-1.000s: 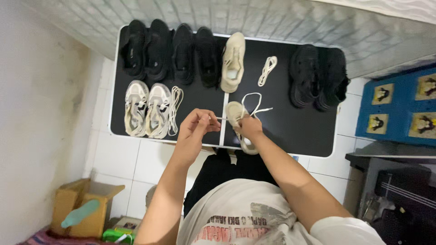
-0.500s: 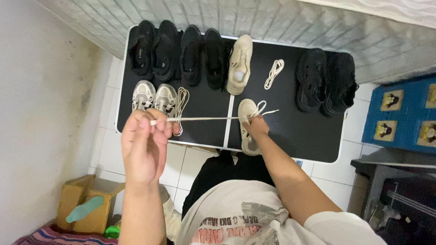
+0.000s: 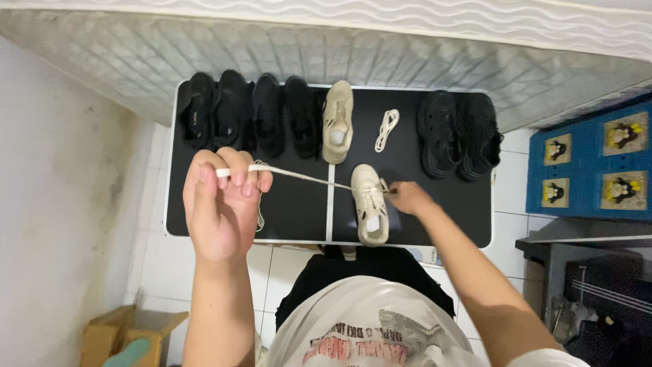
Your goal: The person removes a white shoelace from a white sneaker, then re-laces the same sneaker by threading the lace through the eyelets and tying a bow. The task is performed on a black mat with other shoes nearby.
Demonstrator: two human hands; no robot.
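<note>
Shoelace [image 3: 299, 177], soft and light, runs taut from the pinching left hand [image 3: 221, 204] to the cream shoe [image 3: 370, 204], steadied by the right hand [image 3: 407, 198]; best gripped at its stiff tip.

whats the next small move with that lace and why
Probably bring the left hand back toward the cream shoe to feed the lace tip into another eyelet. The lace runs taut from that raised hand to the shoe, so it looks drawn through, while the right hand rests by the shoe's side on the black table.
</note>
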